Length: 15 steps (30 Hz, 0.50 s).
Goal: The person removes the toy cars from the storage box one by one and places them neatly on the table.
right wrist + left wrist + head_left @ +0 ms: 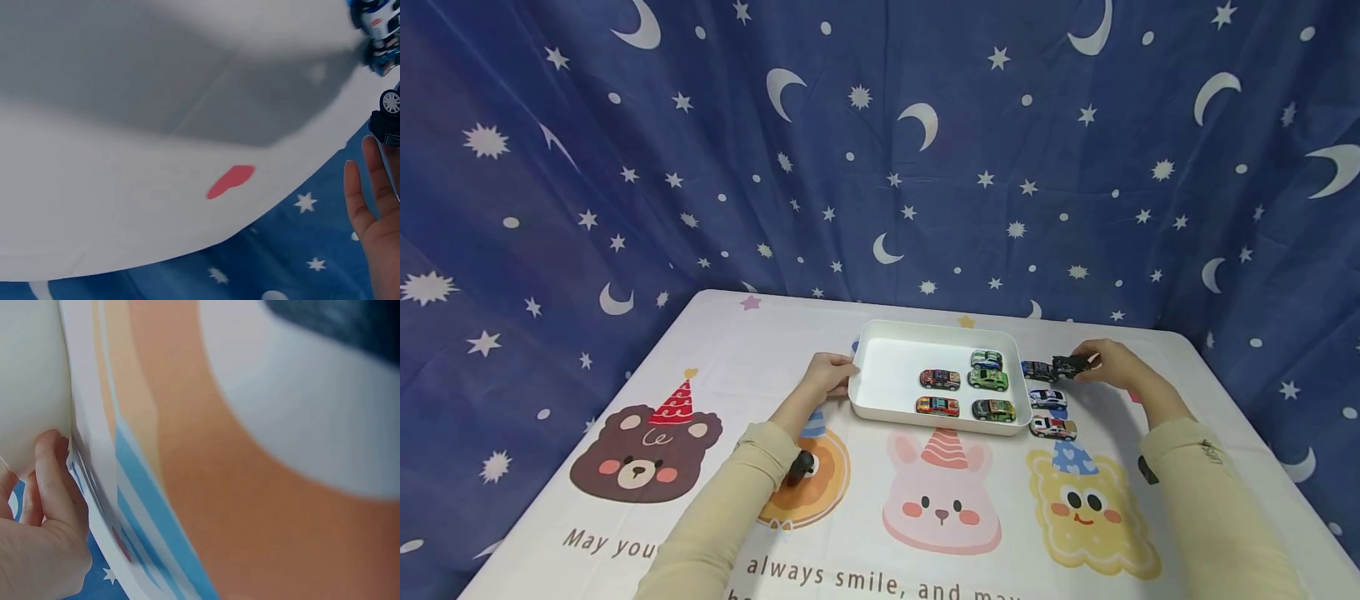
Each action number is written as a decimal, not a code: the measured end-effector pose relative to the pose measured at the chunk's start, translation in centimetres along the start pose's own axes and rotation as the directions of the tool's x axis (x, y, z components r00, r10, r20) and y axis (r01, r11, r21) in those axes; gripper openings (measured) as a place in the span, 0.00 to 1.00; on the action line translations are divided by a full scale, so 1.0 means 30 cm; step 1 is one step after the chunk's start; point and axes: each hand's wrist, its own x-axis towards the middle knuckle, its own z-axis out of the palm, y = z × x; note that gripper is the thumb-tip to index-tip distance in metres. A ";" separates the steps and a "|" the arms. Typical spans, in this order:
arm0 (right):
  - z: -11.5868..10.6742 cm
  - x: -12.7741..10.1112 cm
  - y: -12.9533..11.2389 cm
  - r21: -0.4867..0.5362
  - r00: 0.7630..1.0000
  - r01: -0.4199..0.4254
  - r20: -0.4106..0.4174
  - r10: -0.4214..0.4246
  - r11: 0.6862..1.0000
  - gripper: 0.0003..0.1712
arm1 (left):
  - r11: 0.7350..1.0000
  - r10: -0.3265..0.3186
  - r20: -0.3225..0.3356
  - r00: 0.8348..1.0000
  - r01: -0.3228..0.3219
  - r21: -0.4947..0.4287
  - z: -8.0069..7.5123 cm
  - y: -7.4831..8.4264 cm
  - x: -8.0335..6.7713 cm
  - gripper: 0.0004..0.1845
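Note:
My left hand grips the left wall of a white tray, and the left wrist view shows its fingers curled at the tray's edge. Several toy cars stand in the tray's right half, among them a green car and a red-orange car. Right of the tray, my right hand holds a black toy car at its fingertips. This car is beside a dark blue toy car. Nearer me are a white-and-blue car and a white-and-orange car.
A white tablecloth printed with cartoon animals covers the table. A black object sits by my left forearm, and another dark object is partly hidden by my right sleeve. Behind the table hangs a blue star-and-moon curtain.

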 end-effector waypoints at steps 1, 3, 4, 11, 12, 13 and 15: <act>-0.001 -0.005 0.010 -0.007 1.000 0.001 0.003 -0.001 1.000 0.23 | 1.000 0.003 0.002 1.000 -0.003 -0.002 -0.001 -0.001 0.000 0.18; -0.003 -0.014 0.022 -0.018 1.000 -0.010 0.008 0.010 1.000 0.23 | 1.000 0.005 0.002 1.000 -0.005 -0.010 -0.003 -0.002 0.001 0.17; -0.004 -0.017 0.027 -0.019 1.000 -0.018 0.011 0.018 1.000 0.24 | 1.000 0.004 0.001 1.000 -0.004 -0.011 -0.004 -0.001 0.000 0.17; 0.000 -0.022 0.065 -0.026 0.998 -0.053 0.024 0.053 0.998 0.25 | 1.000 0.003 -0.009 1.000 -0.003 -0.015 -0.007 0.005 -0.002 0.18; 0.003 -0.023 0.072 -0.028 0.998 -0.057 0.024 0.057 0.998 0.25 | 1.000 0.003 -0.007 1.000 -0.003 -0.016 -0.007 0.004 -0.002 0.18; 0.008 -0.025 0.080 -0.028 0.998 -0.061 0.026 0.061 0.998 0.25 | 1.000 0.005 -0.002 1.000 -0.005 -0.018 -0.007 0.003 -0.002 0.18; 0.021 -0.027 0.098 -0.021 0.997 -0.069 0.029 0.070 0.997 0.24 | 1.000 0.002 0.006 1.000 -0.002 -0.022 -0.005 -0.001 -0.003 0.18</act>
